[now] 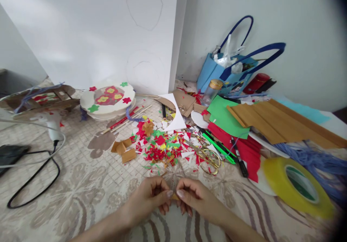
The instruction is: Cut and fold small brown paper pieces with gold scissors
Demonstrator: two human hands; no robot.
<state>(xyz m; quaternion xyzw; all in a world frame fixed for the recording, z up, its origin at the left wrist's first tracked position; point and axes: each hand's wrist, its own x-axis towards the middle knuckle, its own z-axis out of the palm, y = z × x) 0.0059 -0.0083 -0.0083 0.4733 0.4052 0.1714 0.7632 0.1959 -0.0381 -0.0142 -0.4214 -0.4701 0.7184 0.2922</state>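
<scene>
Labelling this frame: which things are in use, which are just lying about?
In use:
left hand
right hand
small yellow-brown piece, pinched between both hands

Lying about:
scissors
yellow tape roll
paper scraps
glue gun
blue bag
decorated plate

Single view, head-mounted, looks forward and down over the bench. Both hands sit close at the bottom edge, left hand and right hand, forearms entering from the bottom. Paper scraps mid-frame, wall and white board fill the top. Wide lens: edges bend, right corners darken. No second view to overlap.
</scene>
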